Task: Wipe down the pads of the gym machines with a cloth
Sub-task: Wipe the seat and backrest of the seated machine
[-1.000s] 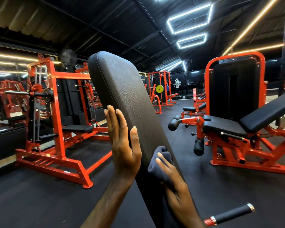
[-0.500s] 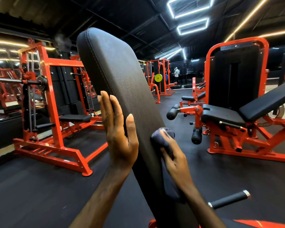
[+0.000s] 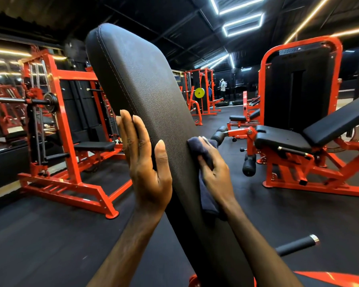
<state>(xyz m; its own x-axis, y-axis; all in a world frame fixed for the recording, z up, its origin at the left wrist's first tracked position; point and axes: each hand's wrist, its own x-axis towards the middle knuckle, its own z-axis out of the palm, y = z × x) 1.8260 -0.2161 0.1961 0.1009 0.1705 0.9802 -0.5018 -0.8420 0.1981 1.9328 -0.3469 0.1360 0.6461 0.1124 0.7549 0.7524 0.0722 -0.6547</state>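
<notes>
**Cloth on the pad's right edge**

I see the long black stitched vinyl back pad tilted, running from 6 toward 11 o'clock. My left hand steadies its left edge, fingers straight. My right hand grips the dark blue cloth against the right edge, at 3 o'clock of the left.

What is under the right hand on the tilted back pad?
A dark cloth lies under the right hand, pressed against the right edge of the back pad. Its bunched top and hanging tail show; the part beneath the palm is covered.
</notes>
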